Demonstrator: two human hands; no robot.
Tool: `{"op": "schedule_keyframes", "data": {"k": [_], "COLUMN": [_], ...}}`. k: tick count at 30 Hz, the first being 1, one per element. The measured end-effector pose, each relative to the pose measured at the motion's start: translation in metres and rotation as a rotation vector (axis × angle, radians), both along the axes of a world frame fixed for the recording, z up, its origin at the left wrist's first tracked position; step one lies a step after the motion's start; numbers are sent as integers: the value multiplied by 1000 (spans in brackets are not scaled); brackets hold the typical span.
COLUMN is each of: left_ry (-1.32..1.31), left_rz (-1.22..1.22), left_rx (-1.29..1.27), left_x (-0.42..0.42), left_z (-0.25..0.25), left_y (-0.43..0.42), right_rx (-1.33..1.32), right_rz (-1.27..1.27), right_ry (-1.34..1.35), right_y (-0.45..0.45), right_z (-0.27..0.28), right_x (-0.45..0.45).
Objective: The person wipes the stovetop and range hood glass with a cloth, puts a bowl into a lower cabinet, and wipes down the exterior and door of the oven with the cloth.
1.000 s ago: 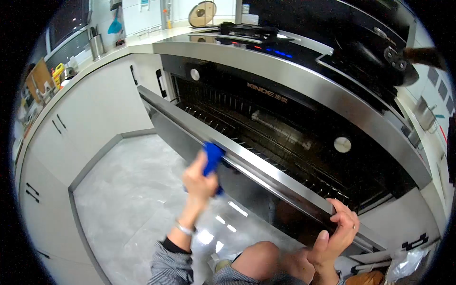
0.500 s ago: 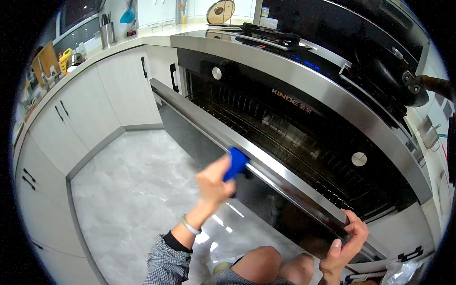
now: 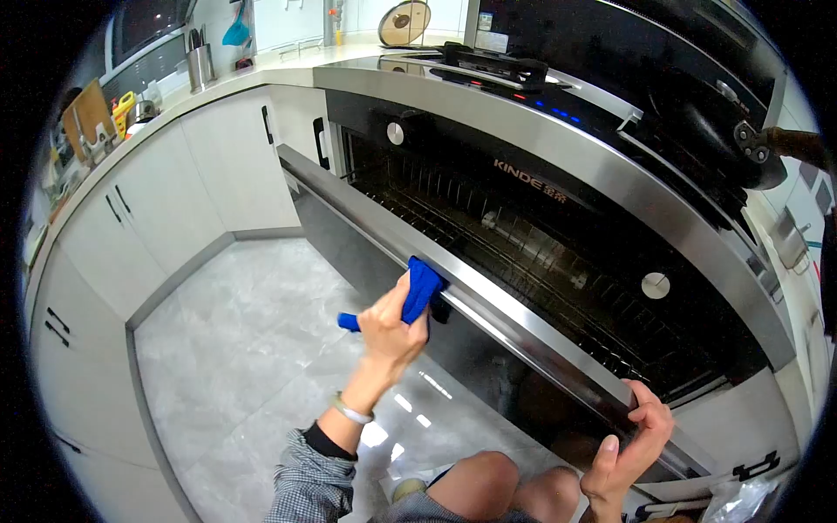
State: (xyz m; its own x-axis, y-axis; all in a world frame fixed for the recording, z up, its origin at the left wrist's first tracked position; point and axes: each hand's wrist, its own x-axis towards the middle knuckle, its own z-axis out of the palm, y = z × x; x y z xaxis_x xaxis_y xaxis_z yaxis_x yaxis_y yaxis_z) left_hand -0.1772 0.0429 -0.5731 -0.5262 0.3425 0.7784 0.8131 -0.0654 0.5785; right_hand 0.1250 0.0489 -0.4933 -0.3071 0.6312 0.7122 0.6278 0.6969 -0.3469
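My left hand (image 3: 391,329) is closed on a blue cloth (image 3: 422,289), which touches the handle bar along the tilted-open oven door (image 3: 497,305). One end of the cloth sticks out to the left below my fingers. At the door's right end, my right hand (image 3: 629,444) grips the steel top edge, fingers over it and thumb on the front side. Behind the door, the dark oven cavity (image 3: 523,248) shows wire racks inside.
Above the oven is a hob (image 3: 497,65) with a black wok (image 3: 706,131) at the right. A glass lid (image 3: 404,22) and a knife holder (image 3: 200,67) stand on the counter. White cabinets (image 3: 157,209) line the left. My knees are below.
My left hand and the cloth have shifted a little right along the handle since the first frame, while the view has turned slightly. My right hand stays on the door edge.
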Motion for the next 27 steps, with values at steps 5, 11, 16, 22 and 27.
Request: {"op": "schedule_keyframes", "data": {"k": [5,11,16,22,27], "left_ry": [113,228,-74,-215,-43], "left_rz": [-272,-65,309,136,-188], "left_rx": [81,26,-92,15,-48], "left_x": [81,-7,-155,-130,-17], "left_z": [-7,-16,-8,5,-12], "left_y": [-1,-1,8,8,-8], "right_rx": [-23,56,200,50,-17], "right_rz": [6,60,6,-98,-13], "right_ry": [91,65,-46,-45,151], "right_y": [-7,-2,-3,-5,-5], "right_z": [5,6,10,0,-6], "right_x": [-11,-7,-10,-11,-15]}}
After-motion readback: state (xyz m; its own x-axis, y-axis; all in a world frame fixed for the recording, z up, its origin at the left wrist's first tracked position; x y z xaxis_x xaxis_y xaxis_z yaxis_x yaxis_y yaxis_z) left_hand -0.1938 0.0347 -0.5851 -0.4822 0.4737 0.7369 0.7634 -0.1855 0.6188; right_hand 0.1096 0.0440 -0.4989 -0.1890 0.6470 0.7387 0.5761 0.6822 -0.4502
